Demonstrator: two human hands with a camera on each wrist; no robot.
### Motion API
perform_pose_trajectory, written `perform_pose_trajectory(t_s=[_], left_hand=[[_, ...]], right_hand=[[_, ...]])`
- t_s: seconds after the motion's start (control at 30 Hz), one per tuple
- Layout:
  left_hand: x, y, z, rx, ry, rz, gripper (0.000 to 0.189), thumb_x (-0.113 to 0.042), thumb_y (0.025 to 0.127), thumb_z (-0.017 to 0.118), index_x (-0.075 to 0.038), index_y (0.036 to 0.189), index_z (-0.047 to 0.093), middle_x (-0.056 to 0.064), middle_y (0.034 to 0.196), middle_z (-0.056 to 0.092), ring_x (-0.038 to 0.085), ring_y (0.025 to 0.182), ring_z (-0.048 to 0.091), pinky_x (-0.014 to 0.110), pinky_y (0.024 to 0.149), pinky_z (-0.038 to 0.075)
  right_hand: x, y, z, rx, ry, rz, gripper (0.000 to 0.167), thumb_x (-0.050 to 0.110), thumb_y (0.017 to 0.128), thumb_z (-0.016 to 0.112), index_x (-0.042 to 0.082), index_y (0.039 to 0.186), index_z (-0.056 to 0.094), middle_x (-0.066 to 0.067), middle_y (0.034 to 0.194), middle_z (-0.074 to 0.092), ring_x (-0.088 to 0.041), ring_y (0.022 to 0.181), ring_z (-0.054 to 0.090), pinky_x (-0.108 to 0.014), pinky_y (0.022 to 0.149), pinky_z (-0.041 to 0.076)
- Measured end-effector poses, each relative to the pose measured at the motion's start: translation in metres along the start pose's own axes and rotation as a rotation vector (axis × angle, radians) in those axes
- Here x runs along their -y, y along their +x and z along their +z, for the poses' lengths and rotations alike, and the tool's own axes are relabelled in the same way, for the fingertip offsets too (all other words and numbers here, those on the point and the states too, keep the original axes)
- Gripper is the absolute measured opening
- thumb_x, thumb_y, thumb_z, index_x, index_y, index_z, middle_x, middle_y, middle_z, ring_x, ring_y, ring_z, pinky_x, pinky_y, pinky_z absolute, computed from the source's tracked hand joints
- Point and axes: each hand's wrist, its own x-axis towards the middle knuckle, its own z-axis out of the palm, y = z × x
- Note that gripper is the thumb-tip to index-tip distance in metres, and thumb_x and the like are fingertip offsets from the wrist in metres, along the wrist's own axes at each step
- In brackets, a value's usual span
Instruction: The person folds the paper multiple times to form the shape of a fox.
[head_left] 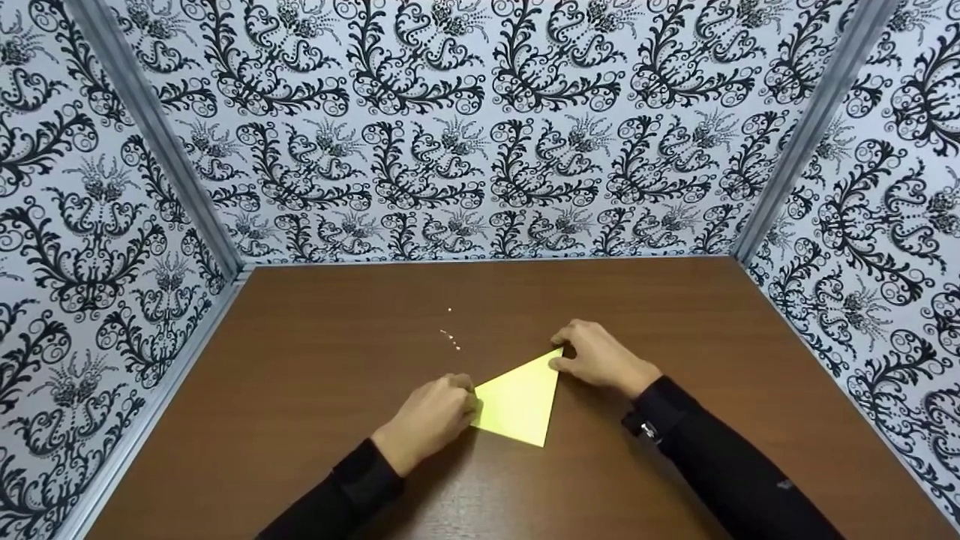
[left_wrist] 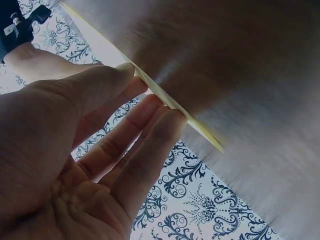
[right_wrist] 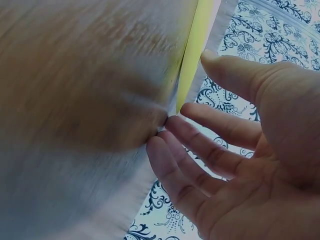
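A folded sheet of yellow paper (head_left: 516, 401) lies on the brown table, with one pointed corner toward the upper right and another toward the near edge. My left hand (head_left: 431, 416) presses on its left end. In the left wrist view the thumb and fingertips (left_wrist: 172, 117) of that hand line up along the thin paper strip (left_wrist: 205, 134). My right hand (head_left: 600, 356) is at the upper right corner. There the thumb (right_wrist: 220, 65) touches the paper's edge (right_wrist: 191, 55), and the index fingertip is beside the point. The other right fingertips rest on the table.
Several tiny pale scraps (head_left: 451, 339) lie on the wooden table (head_left: 330, 322) beyond the paper. Walls (head_left: 420, 135) with a black-and-white scroll pattern enclose the table at the back and both sides. Grey metal posts (head_left: 161, 142) stand at the back corners.
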Motion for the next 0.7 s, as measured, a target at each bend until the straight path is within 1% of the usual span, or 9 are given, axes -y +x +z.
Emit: perform_pose_trajectory(t_s=[0.13,0.33,0.53,0.7], left_hand=[[-0.0003,0.0001,0.0000,-0.009,0.001,0.004,0.024,0.008,0.099,0.081,-0.009,0.083,0.085,0.007,0.093,0.078,0.019,0.086,0.078,0.028,0.075,0.067],[-0.0006,-0.0014,-0.0008,0.000,-0.001,0.000,0.022,0.006,0.102,0.081,-0.008,0.086,0.087,0.008,0.096,0.079,0.021,0.089,0.080,0.029,0.078,0.068],[-0.0003,-0.0041,-0.0024,0.039,-0.006,-0.025,0.019,0.004,0.105,0.080,-0.008,0.094,0.090,0.008,0.101,0.080,0.024,0.095,0.080,0.028,0.081,0.068],[-0.0003,-0.0032,-0.0004,0.026,0.014,-0.015,0.020,0.004,0.105,0.080,-0.009,0.092,0.089,0.008,0.101,0.080,0.023,0.094,0.080,0.029,0.079,0.068]], right_hand=[[-0.0008,0.0021,-0.0001,0.007,0.011,0.007,0.036,0.017,0.102,0.090,-0.008,0.128,0.083,-0.022,0.120,0.081,-0.037,0.111,0.077,-0.055,0.100,0.067],[-0.0028,0.0046,0.0008,0.005,0.010,0.005,0.031,0.019,0.102,0.090,-0.004,0.123,0.085,-0.019,0.114,0.082,-0.034,0.106,0.076,-0.052,0.096,0.067],[-0.0040,0.0046,0.0021,0.023,0.010,0.034,0.027,0.024,0.106,0.088,0.003,0.123,0.087,-0.015,0.113,0.078,-0.028,0.102,0.072,-0.047,0.090,0.063],[-0.0059,0.0036,0.0035,0.011,0.007,0.057,0.021,0.026,0.104,0.090,0.007,0.113,0.088,-0.011,0.108,0.074,-0.020,0.095,0.066,-0.041,0.086,0.059]])
